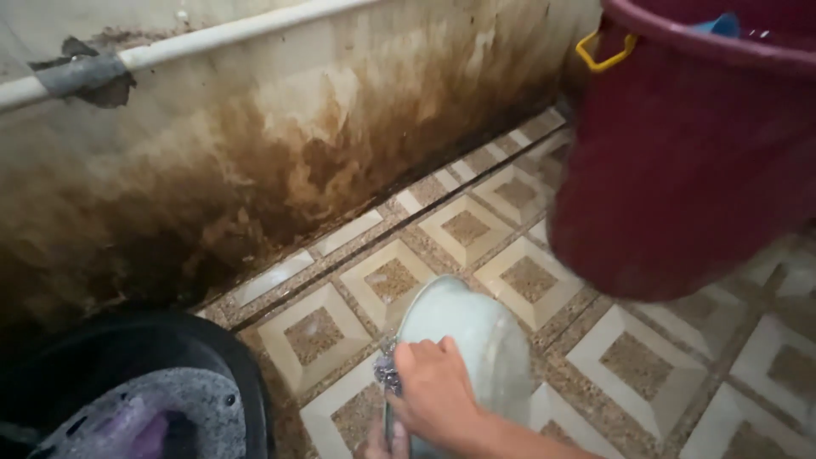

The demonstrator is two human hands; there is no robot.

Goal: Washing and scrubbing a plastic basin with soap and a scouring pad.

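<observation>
My right hand (433, 393) presses one metal scrubber (387, 372) against the side of one pale round bowl (476, 340), fingers clenched on the scrubber; the bowl is tilted above the patterned floor tiles (510, 280); my left hand (378, 444) shows only as fingertips at the bowl's lower edge, its grip I cannot tell; one maroon bucket (688, 170) stands to the right, one black basin (136, 382) to the left, beside the stained wall (255, 153).
</observation>
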